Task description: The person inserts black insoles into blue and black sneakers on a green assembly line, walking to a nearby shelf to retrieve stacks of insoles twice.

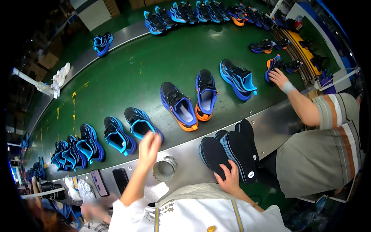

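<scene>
My left hand [147,150] is over the heel of a black sneaker with light-blue lining [135,116]. Motion blurs its fingers, so I cannot tell whether they touch the shoe or hold anything. At the metal edge in front of me lies a pile of black insoles [243,149], some with a round white sticker. My right hand [229,178] rests on the near end of these insoles, fingers stretched and apart. Ahead stands a pair of black-and-blue sneakers with orange heels, the left one [177,104] and the right one [206,92], pale insides showing.
Several blue-lined sneakers [89,143] line the green belt [116,85] at left; more [185,13] stand along the far edge. A roll of tape [165,169] and two phones, one black [120,180], lie on the metal ledge. At right, a co-worker's hand [279,78] touches a sneaker.
</scene>
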The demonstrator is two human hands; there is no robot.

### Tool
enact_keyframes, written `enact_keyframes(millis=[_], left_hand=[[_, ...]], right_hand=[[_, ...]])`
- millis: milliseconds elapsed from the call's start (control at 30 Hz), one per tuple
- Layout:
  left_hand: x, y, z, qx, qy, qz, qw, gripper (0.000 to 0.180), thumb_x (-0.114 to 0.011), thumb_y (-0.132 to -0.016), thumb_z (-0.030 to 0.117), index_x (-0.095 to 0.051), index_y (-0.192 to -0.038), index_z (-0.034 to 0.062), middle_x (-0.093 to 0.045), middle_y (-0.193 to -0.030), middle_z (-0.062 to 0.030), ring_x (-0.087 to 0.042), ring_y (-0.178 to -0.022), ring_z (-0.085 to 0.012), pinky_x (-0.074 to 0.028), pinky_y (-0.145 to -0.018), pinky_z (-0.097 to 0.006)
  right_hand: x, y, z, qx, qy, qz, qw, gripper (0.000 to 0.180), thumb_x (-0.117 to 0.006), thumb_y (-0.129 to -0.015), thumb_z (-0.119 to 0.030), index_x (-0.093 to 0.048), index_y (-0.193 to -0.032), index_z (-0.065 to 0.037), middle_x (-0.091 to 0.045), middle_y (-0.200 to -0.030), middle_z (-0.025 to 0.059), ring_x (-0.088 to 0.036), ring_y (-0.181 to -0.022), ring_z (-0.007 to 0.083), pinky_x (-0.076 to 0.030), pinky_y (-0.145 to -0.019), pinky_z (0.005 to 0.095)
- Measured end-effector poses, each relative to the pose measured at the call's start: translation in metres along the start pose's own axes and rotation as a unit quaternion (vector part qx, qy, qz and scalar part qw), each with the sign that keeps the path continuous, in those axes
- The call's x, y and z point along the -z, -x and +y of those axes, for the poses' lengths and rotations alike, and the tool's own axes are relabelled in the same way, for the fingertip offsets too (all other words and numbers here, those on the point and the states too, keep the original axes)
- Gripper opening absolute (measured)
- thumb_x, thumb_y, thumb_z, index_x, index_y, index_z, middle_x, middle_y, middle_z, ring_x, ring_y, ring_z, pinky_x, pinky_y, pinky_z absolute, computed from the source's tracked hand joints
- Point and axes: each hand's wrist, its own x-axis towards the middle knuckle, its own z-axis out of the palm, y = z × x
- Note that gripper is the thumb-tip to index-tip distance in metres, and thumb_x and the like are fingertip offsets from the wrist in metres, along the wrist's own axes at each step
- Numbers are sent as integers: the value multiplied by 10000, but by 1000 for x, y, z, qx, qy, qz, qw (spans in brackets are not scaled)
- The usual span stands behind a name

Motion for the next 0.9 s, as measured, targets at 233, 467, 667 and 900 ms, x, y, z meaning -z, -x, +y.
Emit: enact_keyframes(millis=[233, 467, 667, 900], left_hand=[[-21, 94, -32, -165, -222, -103, 955, 112, -565, -764, 102, -501, -817, 27, -489, -775, -168, -466, -722, -331, -380, -654, -388], [-43, 114, -21, -300, -307, -5, 903, 133, -643, -648, 85, -533, -719, 61, -568, -834, -87, -528, -896, -281, -365, -755, -404], [-123, 147, 37, -421, -199, -28, 884, 202, -619, -662, 38, -448, -559, 69, -581, -774, -60, -542, -851, -287, -361, -697, -390], [-360, 320, 112, -487, 36, -465, 739, 187, -626, -738, 68, -508, -593, 56, -538, -639, -73, -513, -572, -240, -368, -546, -351]], right_hand=[[3, -1, 4, 54, 18, 58, 997, 428, -671, -699, -215, -544, -1099, -131, -384, -1157, 223, -426, -1011, 381, -386, -842, 444], [17, 20, 3, 29, 97, 28, 994, 470, -623, -738, -261, -507, -1173, -126, -326, -1267, 259, -351, -1150, 399, -302, -956, 448], [53, 110, -13, 40, -47, 108, 992, 421, -604, -762, -185, -502, -1148, -52, -395, -1224, 197, -482, -1005, 343, -400, -848, 397], [48, 452, 108, -427, -83, 6, 900, 536, -549, -777, -407, -494, -1168, -45, -483, -1176, 179, -469, -1063, 355, -367, -922, 391]])
